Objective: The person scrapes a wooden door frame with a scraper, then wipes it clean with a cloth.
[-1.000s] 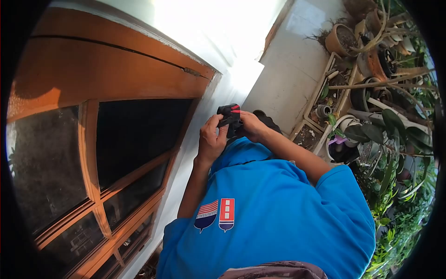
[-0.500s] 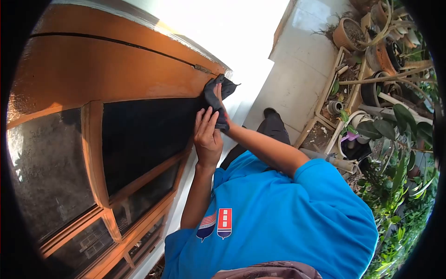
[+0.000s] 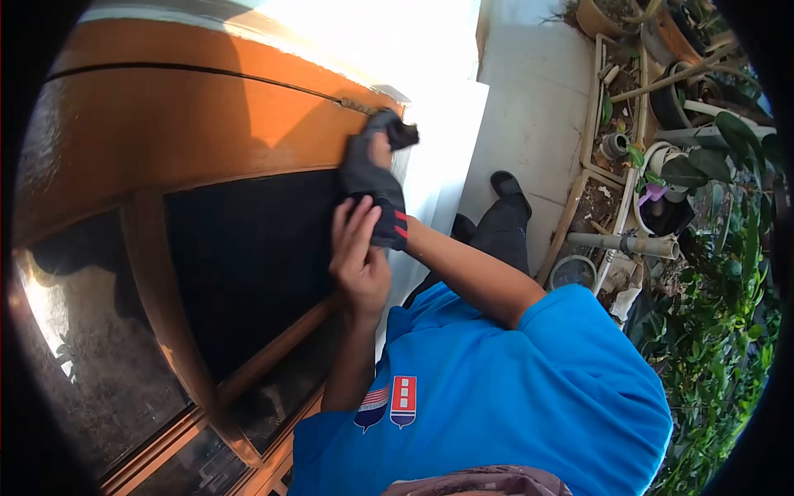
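Note:
A black cloth point(image 3: 370, 175) with red stripes at its lower end is bunched around my right hand point(image 3: 380, 151), at the upper corner of the orange-brown wooden window frame point(image 3: 190, 124). Only a small part of that hand shows; the cloth hides most of its fingers, which look closed on it. My left hand point(image 3: 361, 256) is just below, its fingers on the striped end of the cloth near my right wrist. Dark window glass point(image 3: 248, 248) lies to the left of both hands.
A metal hinge point(image 3: 356, 106) sits on the frame beside the white wall point(image 3: 442, 116). A tiled walkway point(image 3: 533, 107) runs to the right, where my shoe point(image 3: 511, 192) rests. Planter boxes point(image 3: 589, 198), a pipe point(image 3: 624, 244) and leafy plants point(image 3: 711, 289) line its far side.
The view has shifted and a shadow now falls across the wooden frame. The cloth reaches lower around my right wrist, its red stripes more visible. My left hand remains on it.

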Action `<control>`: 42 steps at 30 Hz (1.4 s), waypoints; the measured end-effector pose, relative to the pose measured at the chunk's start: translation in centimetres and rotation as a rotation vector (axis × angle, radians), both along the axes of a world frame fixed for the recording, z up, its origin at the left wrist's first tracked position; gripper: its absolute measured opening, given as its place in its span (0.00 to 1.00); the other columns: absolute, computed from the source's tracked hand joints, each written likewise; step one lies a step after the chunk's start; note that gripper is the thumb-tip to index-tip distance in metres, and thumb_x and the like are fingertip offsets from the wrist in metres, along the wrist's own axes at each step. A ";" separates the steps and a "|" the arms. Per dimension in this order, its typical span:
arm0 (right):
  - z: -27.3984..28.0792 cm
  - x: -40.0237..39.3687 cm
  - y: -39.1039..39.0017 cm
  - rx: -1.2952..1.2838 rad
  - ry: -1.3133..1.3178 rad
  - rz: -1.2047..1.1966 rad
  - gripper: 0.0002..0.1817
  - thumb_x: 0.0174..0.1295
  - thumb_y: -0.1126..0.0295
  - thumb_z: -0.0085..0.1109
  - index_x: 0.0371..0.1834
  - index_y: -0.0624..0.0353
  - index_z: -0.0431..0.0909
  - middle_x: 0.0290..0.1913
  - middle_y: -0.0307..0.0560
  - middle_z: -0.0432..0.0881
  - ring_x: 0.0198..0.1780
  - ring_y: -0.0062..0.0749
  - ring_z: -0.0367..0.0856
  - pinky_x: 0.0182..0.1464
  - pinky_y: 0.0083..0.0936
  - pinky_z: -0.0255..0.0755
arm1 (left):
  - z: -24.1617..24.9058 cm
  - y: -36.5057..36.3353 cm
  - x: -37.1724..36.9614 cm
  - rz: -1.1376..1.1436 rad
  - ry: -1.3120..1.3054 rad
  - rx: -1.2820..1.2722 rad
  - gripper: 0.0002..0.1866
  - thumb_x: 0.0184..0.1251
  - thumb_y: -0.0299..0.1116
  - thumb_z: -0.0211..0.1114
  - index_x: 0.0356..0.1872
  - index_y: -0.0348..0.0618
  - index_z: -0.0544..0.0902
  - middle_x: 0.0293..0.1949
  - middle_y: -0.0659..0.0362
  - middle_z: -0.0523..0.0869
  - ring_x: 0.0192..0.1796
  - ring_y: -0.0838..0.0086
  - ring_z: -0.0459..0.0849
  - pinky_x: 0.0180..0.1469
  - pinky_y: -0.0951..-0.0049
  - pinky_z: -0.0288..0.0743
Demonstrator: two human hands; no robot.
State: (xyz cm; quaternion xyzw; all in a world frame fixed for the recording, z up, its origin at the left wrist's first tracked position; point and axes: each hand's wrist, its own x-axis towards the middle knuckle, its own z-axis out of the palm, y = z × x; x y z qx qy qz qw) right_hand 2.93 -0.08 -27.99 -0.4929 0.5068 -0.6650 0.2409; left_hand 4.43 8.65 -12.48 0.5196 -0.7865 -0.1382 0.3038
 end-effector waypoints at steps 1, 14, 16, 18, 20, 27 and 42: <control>0.2 0.0 0.7 0.087 0.043 0.022 0.35 0.66 0.69 0.49 0.76 0.69 0.51 0.72 0.68 0.59 0.75 0.63 0.58 0.76 0.49 0.58 | -1.1 -0.1 0.2 -0.010 0.040 0.061 0.18 0.63 0.13 0.57 0.53 0.31 0.83 0.57 0.48 0.86 0.67 0.49 0.77 0.69 0.52 0.68; 15.8 -2.3 -2.4 -0.469 0.385 -0.067 0.49 0.37 0.57 0.78 0.63 0.73 0.66 0.71 0.78 0.59 0.72 0.70 0.61 0.68 0.57 0.62 | 5.3 1.5 3.7 -0.017 -0.084 -0.417 0.16 0.69 0.30 0.57 0.52 0.28 0.82 0.55 0.41 0.85 0.65 0.40 0.76 0.69 0.40 0.65; 6.6 -0.3 -1.5 -0.210 0.473 -0.176 0.33 0.55 0.69 0.61 0.62 0.76 0.65 0.72 0.80 0.57 0.70 0.67 0.64 0.68 0.54 0.62 | 4.1 1.5 2.7 -0.018 -0.046 -0.144 0.15 0.62 0.21 0.59 0.48 0.30 0.85 0.53 0.44 0.87 0.62 0.45 0.80 0.68 0.48 0.69; -0.3 0.4 -0.6 0.021 0.508 -0.198 0.24 0.64 0.74 0.53 0.62 0.76 0.65 0.71 0.78 0.59 0.68 0.64 0.67 0.66 0.51 0.65 | 1.7 0.8 2.3 -0.051 0.014 0.022 0.17 0.58 0.15 0.58 0.49 0.31 0.85 0.53 0.46 0.87 0.62 0.46 0.81 0.68 0.52 0.70; -0.6 -1.5 1.3 0.181 0.264 -0.102 0.23 0.65 0.73 0.53 0.62 0.73 0.68 0.67 0.72 0.66 0.66 0.59 0.71 0.61 0.47 0.70 | -0.8 0.5 2.7 -0.102 0.039 0.136 0.20 0.57 0.11 0.56 0.50 0.33 0.85 0.54 0.47 0.87 0.63 0.46 0.80 0.67 0.54 0.72; 3.3 -6.8 2.2 0.900 0.335 -0.078 0.16 0.68 0.69 0.54 0.57 0.64 0.76 0.42 0.53 0.84 0.49 0.49 0.82 0.41 0.40 0.80 | -1.5 -0.1 0.9 -0.279 -0.014 0.119 0.23 0.54 0.09 0.57 0.52 0.34 0.85 0.58 0.46 0.85 0.66 0.45 0.78 0.67 0.54 0.72; -6.4 -6.0 -1.9 0.406 -0.131 0.066 0.25 0.63 0.60 0.61 0.62 0.55 0.77 0.61 0.50 0.79 0.66 0.44 0.73 0.71 0.37 0.62 | -3.9 -3.8 -0.6 -0.162 -0.091 0.155 0.21 0.66 0.18 0.61 0.60 0.39 0.83 0.60 0.40 0.82 0.60 0.47 0.83 0.60 0.57 0.77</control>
